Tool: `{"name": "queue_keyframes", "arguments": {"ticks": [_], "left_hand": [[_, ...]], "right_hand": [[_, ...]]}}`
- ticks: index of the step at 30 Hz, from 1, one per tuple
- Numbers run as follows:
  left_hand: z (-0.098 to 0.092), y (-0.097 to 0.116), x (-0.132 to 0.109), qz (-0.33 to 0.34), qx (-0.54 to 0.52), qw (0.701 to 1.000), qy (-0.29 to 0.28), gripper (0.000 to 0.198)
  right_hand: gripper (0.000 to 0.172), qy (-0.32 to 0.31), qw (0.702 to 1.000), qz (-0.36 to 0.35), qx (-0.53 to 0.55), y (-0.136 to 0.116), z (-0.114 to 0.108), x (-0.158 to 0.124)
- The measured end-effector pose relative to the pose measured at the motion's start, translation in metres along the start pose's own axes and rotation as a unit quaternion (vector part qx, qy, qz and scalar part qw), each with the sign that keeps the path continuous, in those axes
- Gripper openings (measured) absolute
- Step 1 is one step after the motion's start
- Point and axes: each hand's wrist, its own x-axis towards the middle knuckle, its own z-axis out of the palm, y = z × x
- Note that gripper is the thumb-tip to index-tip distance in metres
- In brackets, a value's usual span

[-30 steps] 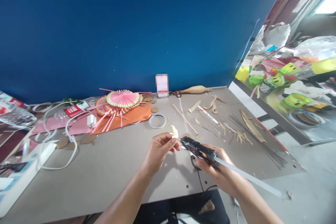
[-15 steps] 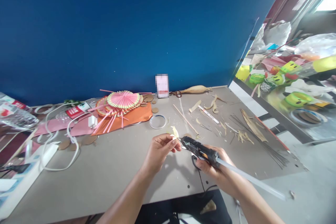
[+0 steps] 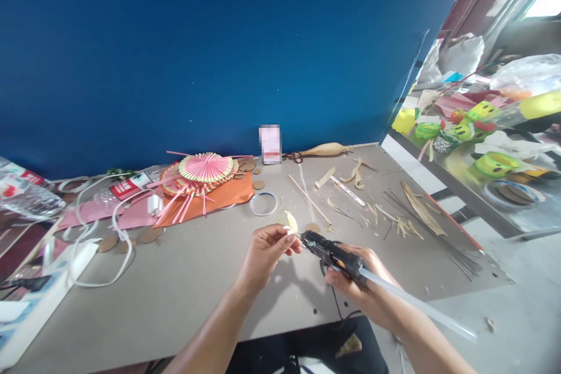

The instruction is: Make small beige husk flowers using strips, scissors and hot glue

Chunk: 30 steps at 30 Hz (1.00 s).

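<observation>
Right hand [image 3: 357, 277] aims glue gun [image 3: 333, 252] at left hand's [image 3: 265, 251] yellow petal [image 3: 291, 222]

worktop [image 3: 175, 286] | paper fans [image 3: 205, 166] back left | power strip [image 3: 48, 286] far left | ring [image 3: 250, 204] behind left hand [image 3: 265, 251] | small piece [image 3: 291, 222] in left hand | glue gun [image 3: 333, 252] in right hand [image 3: 362, 289], tip beside piece | thin sticks [image 3: 442, 239] right

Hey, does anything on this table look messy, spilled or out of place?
Tan scraps lie strewn on the table at right, and a white cable loops loosely at left. The left hand pinches a yellow piece; the right hand grips the glue gun. Nothing spilled.
</observation>
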Motion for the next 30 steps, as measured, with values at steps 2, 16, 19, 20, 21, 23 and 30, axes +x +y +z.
{"name": "queue_keyframes", "arguments": {"ticks": [2,16,19,20,21,23,30], "left_hand": [[-0.0009,-0.0012,0.0002,0.001,-0.002,1.0,-0.004,0.022],[-0.0024,-0.0021,0.0004,0.01,0.016,1.0,-0.011,0.023],[-0.0029,-0.0044,0.0008,0.009,0.005,1.0,-0.011,0.022],[-0.003,-0.0051,0.0008,0.01,0.002,1.0,-0.012,0.022],[-0.0031,-0.0056,0.0008,0.01,0.0,1.0,-0.015,0.022],[-0.0032,-0.0058,0.0004,0.012,0.001,1.0,-0.02,0.022],[-0.0044,-0.0055,0.0,0.015,-0.007,1.0,-0.014,0.019]], "right_hand": [[0.039,-0.001,1.0,-0.006,-0.006,0.0003,0.0007,-0.0001],[0.04,0.006,1.0,-0.016,-0.001,0.0029,0.0019,-0.001],[0.038,0.005,1.0,-0.019,0.005,0.0023,0.0013,-0.0015],[0.038,0.001,1.0,-0.022,0.007,0.0019,0.0011,-0.0016],[0.039,-0.001,1.0,-0.023,0.009,0.0014,0.0008,-0.0016],[0.04,0.002,1.0,-0.023,0.008,0.0006,0.0005,-0.0019],[0.044,0.034,0.999,-0.018,-0.011,-0.0004,0.0007,-0.0064]]}}
